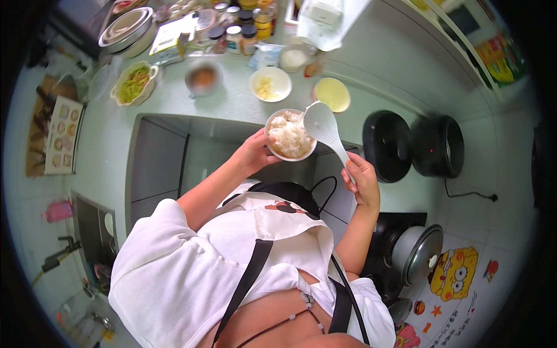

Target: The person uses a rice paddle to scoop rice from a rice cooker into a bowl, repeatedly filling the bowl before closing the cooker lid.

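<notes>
Pale green table [168, 98], spread across the far side and along the right. Black cooker [423, 159] at right, with lid [387, 145] swung out to the left. Silver lidded pot [403, 249], near right, on a dark stove [387, 227]. Nested metal bowls [139, 42], far left. Cream scalloped dish [148, 93] of green shreds, left of centre.

Right hand [362, 177], with grip pinching the handle of a pale rice paddle [324, 124]; paddle head slanted far and left, over the right rim of a rice bowl [300, 158], contact not discernible. Left hand [255, 152], with grip curled round the left side of the same bowl, thumb at the rim. Rice bowl, heaped with white rice [290, 134], between both hands, just near of the far table edge.

White bowl [283, 84] of pale yellow pieces, far of the rice bowl. Yellow-green round vessel [332, 94], just right. Blurred bowl [200, 91] of orange-brown contents, to the left. Seasoning jars [234, 39], clustered farther back.
</notes>
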Tool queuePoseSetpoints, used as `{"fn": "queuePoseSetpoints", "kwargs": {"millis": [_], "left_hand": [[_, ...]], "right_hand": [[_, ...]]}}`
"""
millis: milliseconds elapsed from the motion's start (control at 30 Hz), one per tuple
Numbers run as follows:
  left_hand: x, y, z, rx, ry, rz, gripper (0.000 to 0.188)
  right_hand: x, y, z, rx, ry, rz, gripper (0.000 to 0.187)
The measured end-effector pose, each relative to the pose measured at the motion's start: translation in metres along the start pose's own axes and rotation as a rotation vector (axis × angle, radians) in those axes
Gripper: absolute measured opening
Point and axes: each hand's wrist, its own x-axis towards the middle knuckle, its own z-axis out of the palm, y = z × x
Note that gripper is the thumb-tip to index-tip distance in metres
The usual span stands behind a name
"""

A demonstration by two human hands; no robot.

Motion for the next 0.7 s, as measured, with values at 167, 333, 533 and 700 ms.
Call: {"fn": "queuePoseSetpoints", "kwargs": {"millis": [167, 333, 533, 700], "left_hand": [[-0.025, 0.031, -0.063, -0.056, 0.14, 0.176, 0.057], [-0.001, 0.06, -0.124, -0.144, 0.332, 0.302, 0.049], [0.031, 0.084, -0.138, -0.198, 0.328, 0.425, 0.046], [0.059, 0.086, -0.155, -0.199, 0.315, 0.413, 0.051]], "right_hand": [[0.039, 0.012, 0.049, 0.002, -0.143, 0.041, 0.036], [0.063, 0.013, 0.093, -0.01, -0.162, 0.035, 0.036], [0.074, -0.004, 0.117, -0.067, -0.179, 0.015, 0.036], [0.073, -0.011, 0.117, -0.07, -0.12, 0.013, 0.036]]}}
